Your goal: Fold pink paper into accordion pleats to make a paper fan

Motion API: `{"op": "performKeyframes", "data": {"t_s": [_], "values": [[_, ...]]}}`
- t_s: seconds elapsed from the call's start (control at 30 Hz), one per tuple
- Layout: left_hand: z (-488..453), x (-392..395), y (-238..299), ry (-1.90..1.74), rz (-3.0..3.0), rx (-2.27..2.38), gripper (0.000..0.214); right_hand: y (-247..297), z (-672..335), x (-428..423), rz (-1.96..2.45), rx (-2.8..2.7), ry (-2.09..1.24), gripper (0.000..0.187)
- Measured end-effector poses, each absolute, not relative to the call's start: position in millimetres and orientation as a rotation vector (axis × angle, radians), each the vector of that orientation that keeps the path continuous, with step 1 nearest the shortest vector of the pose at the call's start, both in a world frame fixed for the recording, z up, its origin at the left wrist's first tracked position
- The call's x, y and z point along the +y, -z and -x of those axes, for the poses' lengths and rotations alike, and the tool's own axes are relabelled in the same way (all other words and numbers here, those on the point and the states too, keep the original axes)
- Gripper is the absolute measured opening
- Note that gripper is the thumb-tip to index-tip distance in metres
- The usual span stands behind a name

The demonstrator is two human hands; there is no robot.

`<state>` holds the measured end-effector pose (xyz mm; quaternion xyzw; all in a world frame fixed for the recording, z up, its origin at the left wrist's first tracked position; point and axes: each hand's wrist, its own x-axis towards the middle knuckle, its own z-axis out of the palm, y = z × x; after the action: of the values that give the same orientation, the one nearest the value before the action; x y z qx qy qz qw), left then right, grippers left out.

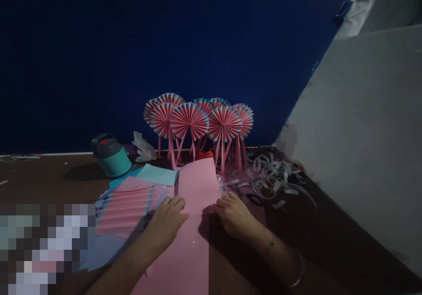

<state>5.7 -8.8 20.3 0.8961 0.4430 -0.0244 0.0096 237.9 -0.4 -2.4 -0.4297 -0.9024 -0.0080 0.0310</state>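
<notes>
A pink sheet of paper (pixel 198 180) stands partly raised in front of me, its far end curving up. My left hand (pixel 169 220) has its fingers curled at the sheet's left edge, the thumb pressing on the paper. At the right edge, the closed fingers of my right hand (pixel 232 213) pinch the same sheet. Beneath it, a long strip of pink paper (pixel 184 260) lies flat and runs toward me. To the left of my left hand is a pleated pink sheet (pixel 123 209) with blue-edged ends, lying over other papers.
Several round pleated paper fans (pixel 189 121) on pink legs stand at the back before a blue panel (pixel 165 44). A teal container (pixel 114 158) and light blue paper (pixel 158 174) are at left. Tangled pale strips (pixel 273 176) and a dark scissors handle (pixel 255 199) lie at right.
</notes>
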Motion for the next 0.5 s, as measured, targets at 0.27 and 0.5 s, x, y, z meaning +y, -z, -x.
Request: {"op": "performKeyframes", "data": {"t_s": [0.27, 0.5], "values": [[13, 2, -19, -0.153, -2.714, 1.598, 0.028, 7, -239, 2, 1.298, -2.761, 0.129, 0.014], [15, -4, -7, -1.076, -2.461, 1.623, 0.025, 10, -241, 5, 1.128, -2.276, -0.048, 0.015]]}}
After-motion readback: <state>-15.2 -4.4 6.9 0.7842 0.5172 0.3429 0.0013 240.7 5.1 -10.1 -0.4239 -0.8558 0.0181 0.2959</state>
